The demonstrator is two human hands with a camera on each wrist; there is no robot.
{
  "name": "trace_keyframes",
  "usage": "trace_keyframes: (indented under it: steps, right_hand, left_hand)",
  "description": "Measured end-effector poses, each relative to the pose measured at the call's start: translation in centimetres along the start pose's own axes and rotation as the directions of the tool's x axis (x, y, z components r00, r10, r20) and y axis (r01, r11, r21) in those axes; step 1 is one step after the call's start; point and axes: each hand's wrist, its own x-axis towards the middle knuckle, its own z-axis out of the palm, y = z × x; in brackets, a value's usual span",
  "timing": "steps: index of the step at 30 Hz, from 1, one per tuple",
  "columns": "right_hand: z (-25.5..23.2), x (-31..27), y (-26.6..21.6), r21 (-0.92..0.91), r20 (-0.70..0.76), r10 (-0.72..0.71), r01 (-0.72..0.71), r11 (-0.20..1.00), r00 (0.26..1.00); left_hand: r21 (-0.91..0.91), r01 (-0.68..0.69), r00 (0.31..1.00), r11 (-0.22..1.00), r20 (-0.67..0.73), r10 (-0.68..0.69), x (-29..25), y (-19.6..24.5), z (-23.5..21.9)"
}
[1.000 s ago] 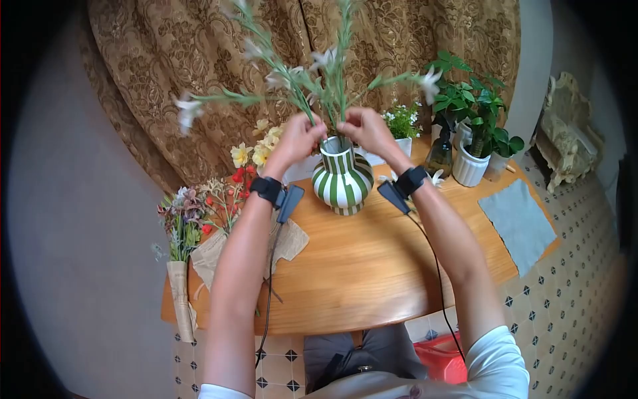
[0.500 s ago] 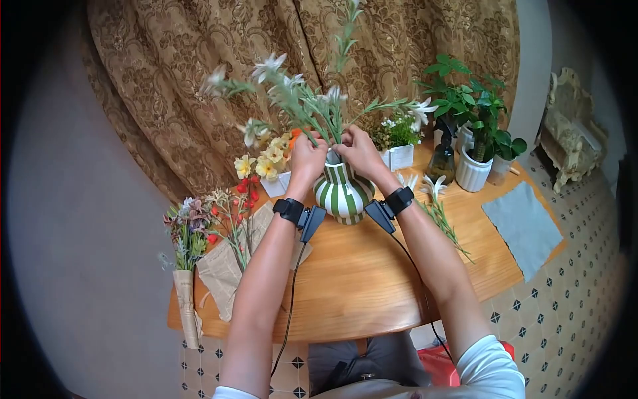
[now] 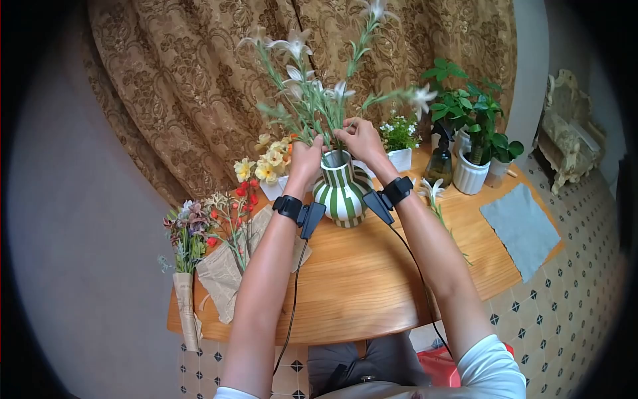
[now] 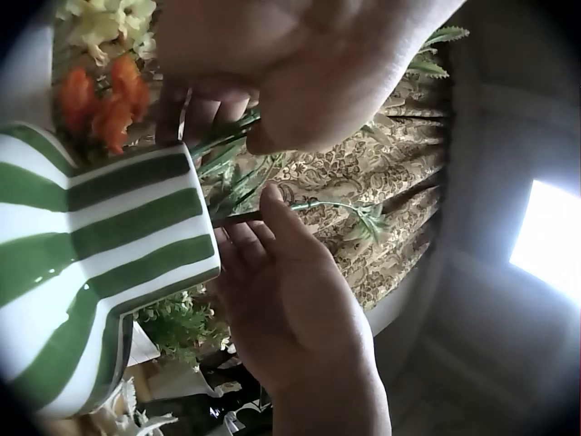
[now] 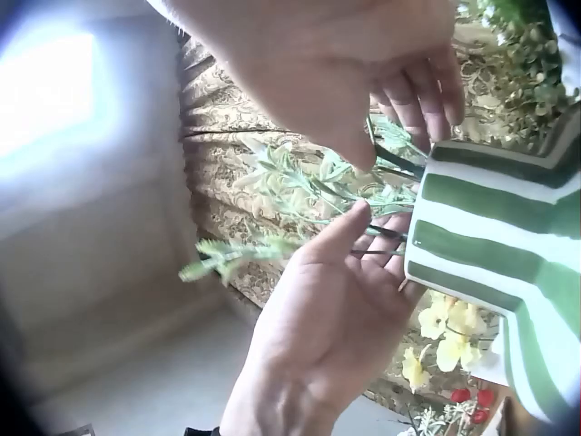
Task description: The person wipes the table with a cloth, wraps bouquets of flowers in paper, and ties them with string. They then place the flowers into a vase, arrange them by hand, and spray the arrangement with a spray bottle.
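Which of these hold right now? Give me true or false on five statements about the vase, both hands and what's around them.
1. The left hand and the right hand both hold stems above the striped vase. True.
2. The striped vase lies on its side. False: it stands upright on the table.
3. A loose white flower lies to the right of the striped vase. True.
4. The yellow flowers are in the striped vase. False: they are to its left.
5. The gray cloth lies near the table's right end. True.
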Motion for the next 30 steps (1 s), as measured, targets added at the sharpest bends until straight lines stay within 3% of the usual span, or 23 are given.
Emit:
trace_keyframes:
  steps: [2,4,7,9,12,14,16,18,20,21,23,25,28,30]
  right_hand:
    - [0.2,0.0,-0.1,-0.045,0.04,0.013,-0.011,0.999,0.999]
    - [0.1,0.0,-0.2,-0.137,0.112,0.045,-0.029,0.99,0.993]
    - [0.0,-0.1,-0.4,-0.175,0.176,0.064,-0.033,0.984,0.982]
    - [-0.2,-0.2,-0.5,-0.166,0.207,0.066,-0.031,0.986,0.976]
    - [-0.9,0.2,0.2,0.151,0.358,0.018,-0.077,0.986,0.933]
    - [-0.9,-0.4,1.0,0.205,0.391,0.052,-0.142,0.968,0.919]
    - [0.0,-0.7,2.3,0.339,0.279,-0.07,-0.031,0.94,0.958]
    - [0.1,-1.5,2.6,0.364,0.275,-0.063,-0.043,0.93,0.959]
    - [0.7,-2.1,2.1,0.588,0.156,-0.085,-0.024,0.809,0.984]
    - [0.6,-2.4,1.9,0.531,0.065,-0.068,0.023,0.847,0.996]
    - [1.0,-1.8,3.1,0.471,0.043,-0.083,0.053,0.881,0.996]
    - [1.4,-1.2,4.2,0.316,-0.021,-0.091,0.093,0.944,0.996]
    - [1.7,-1.4,4.6,0.243,-0.037,-0.059,0.066,0.968,0.998]
    - [1.0,-1.9,3.8,0.181,-0.006,-0.067,0.067,0.981,0.998]
  left_hand:
    - [-0.077,-0.009,0.999,0.997,-0.035,0.006,0.2,-0.6,-0.1]
    - [-0.067,-0.112,0.992,0.991,0.053,0.116,0.8,-1.8,-0.5]
    - [-0.2,-0.142,0.973,0.969,0.151,0.174,1.2,-3.5,-0.5]
    - [-0.192,-0.13,0.973,0.973,0.165,0.163,1.2,-3.7,-0.5]
    - [-0.235,-0.071,0.974,0.969,0.193,0.118,0.9,-3.5,-0.7]
    - [-0.288,-0.027,0.974,0.957,0.21,0.091,1.2,-4.0,-0.6]
    - [-0.335,-0.054,0.982,0.941,0.151,0.11,1.4,-4.5,-0.1]
    - [-0.357,-0.059,0.986,0.932,0.125,0.11,1.3,-4.7,0.2]
    - [-0.258,-0.118,0.982,0.959,0.114,0.152,0.6,-3.8,0.5]
    - [-0.257,-0.115,0.982,0.96,0.118,0.149,0.3,-3.3,0.9]
    - [-0.164,-0.302,0.951,0.939,-0.125,0.283,0.3,-3.1,1.8]
    - [-0.216,-0.269,0.963,0.939,-0.093,0.254,1.2,-2.9,1.3]
    - [-0.239,-0.206,0.978,0.949,-0.087,0.19,1.9,-3.8,0.8]
    - [-0.213,-0.133,0.989,0.968,0.041,0.145,2.8,-4.9,0.2]
